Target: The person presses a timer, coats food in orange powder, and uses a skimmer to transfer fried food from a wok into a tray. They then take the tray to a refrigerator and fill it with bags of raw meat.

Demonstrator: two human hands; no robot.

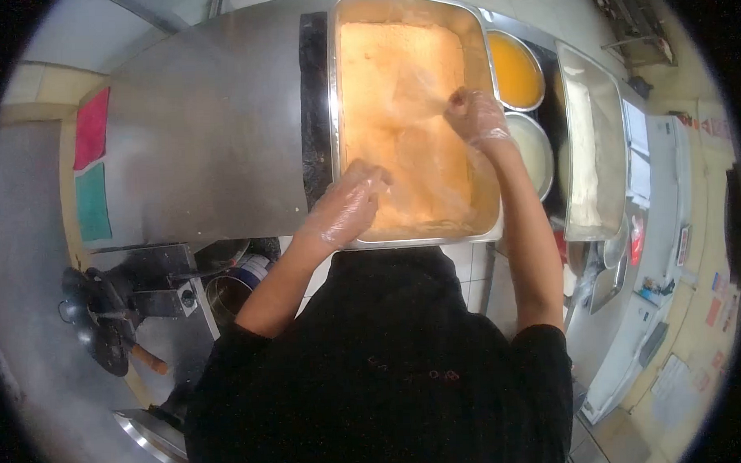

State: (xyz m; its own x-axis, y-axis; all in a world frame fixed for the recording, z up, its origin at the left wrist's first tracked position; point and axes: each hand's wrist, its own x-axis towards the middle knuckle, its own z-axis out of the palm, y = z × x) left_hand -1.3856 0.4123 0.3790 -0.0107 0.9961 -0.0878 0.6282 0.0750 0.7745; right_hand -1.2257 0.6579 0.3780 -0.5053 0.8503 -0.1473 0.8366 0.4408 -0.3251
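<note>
A deep metal tray [334,110] holds a wide layer of orange crumb-like material [381,60]. Both hands are over it in clear plastic gloves. My left hand [353,195] is near the tray's front left side, its fingers closed together low over the layer. Farther back on the right, my right hand [476,116] is closed with the fingertips pressed together. A hazy, see-through whitish patch spreads between the hands across the layer. I cannot tell what the fingers hold.
Right of the tray stand a round bowl of orange-yellow liquid [516,71] and a bowl of pale liquid [528,154]. Beyond them is a long metal pan [616,141] with white powder. A steel counter [204,139] extends left, with pink [93,127] and green [93,202] sheets at its edge.
</note>
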